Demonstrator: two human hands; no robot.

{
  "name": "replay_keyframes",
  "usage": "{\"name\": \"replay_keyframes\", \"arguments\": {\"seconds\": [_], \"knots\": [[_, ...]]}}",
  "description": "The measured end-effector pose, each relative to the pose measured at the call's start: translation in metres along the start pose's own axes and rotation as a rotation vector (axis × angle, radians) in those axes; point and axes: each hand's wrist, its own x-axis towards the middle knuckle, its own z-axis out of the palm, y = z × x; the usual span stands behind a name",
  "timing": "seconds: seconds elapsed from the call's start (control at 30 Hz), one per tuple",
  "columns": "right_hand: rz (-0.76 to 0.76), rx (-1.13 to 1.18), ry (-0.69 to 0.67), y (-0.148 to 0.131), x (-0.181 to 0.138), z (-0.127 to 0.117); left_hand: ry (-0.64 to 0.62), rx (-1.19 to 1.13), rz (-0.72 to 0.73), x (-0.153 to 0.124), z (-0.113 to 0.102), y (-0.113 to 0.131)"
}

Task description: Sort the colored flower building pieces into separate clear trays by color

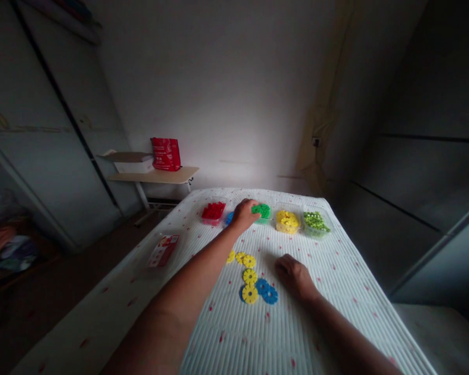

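My left hand [245, 214] reaches to the far side of the table, its fingers pinched on a green notched disc at the left edge of the box of green discs [263, 212]. A blue pile [229, 217] shows partly behind that hand. My right hand [296, 277] rests on the cloth with curled fingers; whatever may be inside it is hidden. Left of it, a crooked row of yellow notched discs [249, 276] runs toward me. Blue notched discs [270, 295] lie beside and partly under the nearest yellow one.
Clear boxes hold red pieces [213, 211], yellow discs [287, 221] and light green pieces [316, 222] along the far side. A clear plastic lid with a label [163, 251] lies at left on the striped cloth [234, 338]. Behind, a small table [160, 175] carries a red bag [166, 154].
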Motion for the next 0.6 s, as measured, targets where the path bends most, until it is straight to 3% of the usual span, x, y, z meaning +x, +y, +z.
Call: {"name": "replay_keyframes", "arguments": {"seconds": [0.1,0.23,0.37,0.6], "knots": [[0.006,0.001,-0.008,0.000,0.000,0.000,0.040,0.003,-0.029,0.026,0.018,0.004],[0.000,0.002,-0.012,0.002,0.000,0.000,0.040,0.007,-0.058,0.016,0.031,-0.005],[-0.013,0.012,-0.010,0.001,0.000,0.000,0.008,0.011,-0.066,-0.031,0.022,-0.026],[0.011,-0.027,-0.037,-0.003,0.001,-0.005,-0.147,0.120,-0.181,-0.132,-0.022,-0.072]]}}
